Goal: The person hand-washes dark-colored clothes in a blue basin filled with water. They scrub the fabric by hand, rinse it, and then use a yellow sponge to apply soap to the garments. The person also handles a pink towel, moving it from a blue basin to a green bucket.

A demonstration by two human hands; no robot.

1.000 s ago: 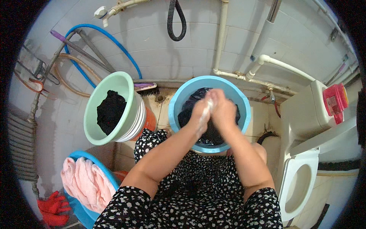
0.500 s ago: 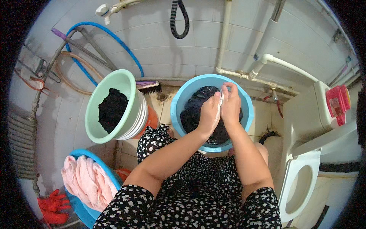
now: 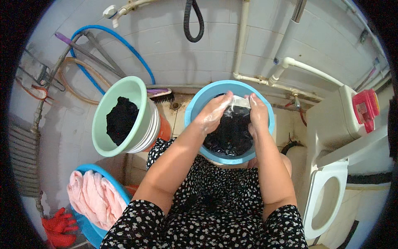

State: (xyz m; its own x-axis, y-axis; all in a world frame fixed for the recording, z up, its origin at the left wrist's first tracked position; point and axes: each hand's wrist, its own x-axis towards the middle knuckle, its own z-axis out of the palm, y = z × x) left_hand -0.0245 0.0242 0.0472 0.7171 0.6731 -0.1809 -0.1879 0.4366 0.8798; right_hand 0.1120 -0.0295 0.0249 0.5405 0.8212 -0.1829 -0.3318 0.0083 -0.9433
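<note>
A small, wet white cloth is stretched between my two hands above the light blue basin. My left hand, with suds along its back, pinches one end. My right hand grips the other end, its lower fingers out of sight behind it. Below them, dark wet clothes fill the basin. What kind of item the white cloth is cannot be made out.
At left, a green basin with a black cloth rests tilted on a striped bucket. Nearer stands a blue tub with pink towelling, beside red gloves. A brush lies by the wall; a toilet is at right.
My hands were pressed together around the folded white cloth; now they are apart and it is spread between them. Suds now show on my left hand.
</note>
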